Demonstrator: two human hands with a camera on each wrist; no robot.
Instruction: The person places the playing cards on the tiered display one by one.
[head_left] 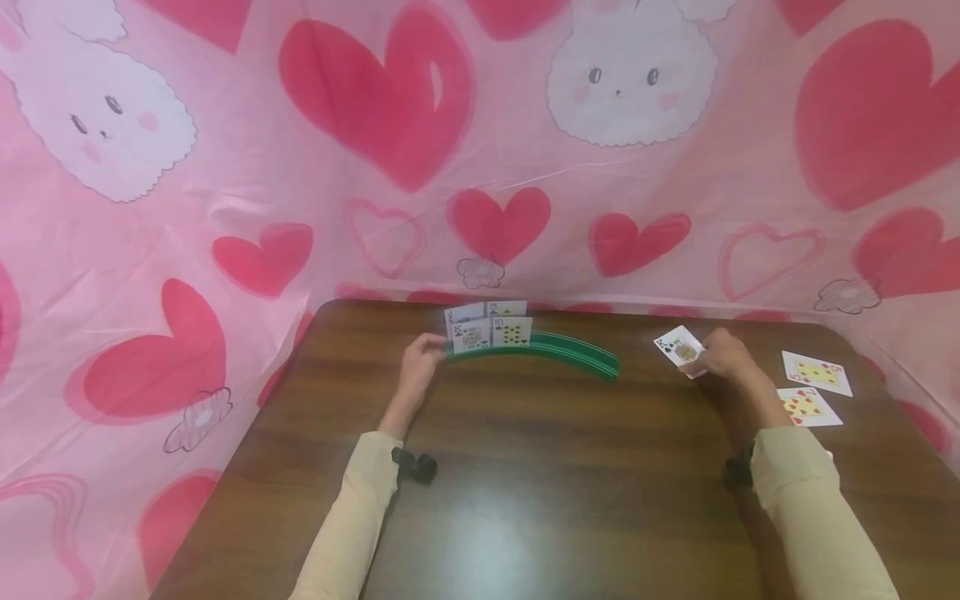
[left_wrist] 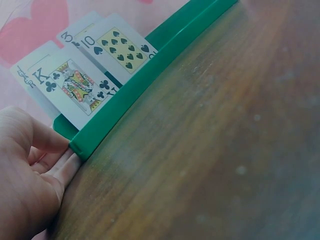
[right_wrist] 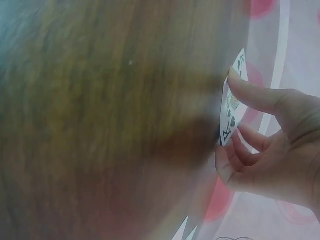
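A curved green card holder (head_left: 573, 350) stands near the back of the table. At its left end my left hand (head_left: 422, 362) pinches the tip between thumb and fingers; the left wrist view shows this hand (left_wrist: 30, 165) close up. Upright in the holder's left half are a king of clubs (left_wrist: 75, 87) and a ten of spades (left_wrist: 120, 50) in front. Behind them stand a joker (left_wrist: 25, 75) and a three (left_wrist: 67, 36), mostly covered. Off the holder's right end, my right hand (head_left: 726, 357) holds a king of spades (head_left: 677, 346), tilted above the table.
Two red-suited number cards (head_left: 817, 373) lie face up on the wooden table (head_left: 525, 467) at the right, the nearer one (head_left: 813, 408) partly behind my right forearm. A pink cloth (head_left: 480, 150) with hearts and rabbits hangs behind the table.
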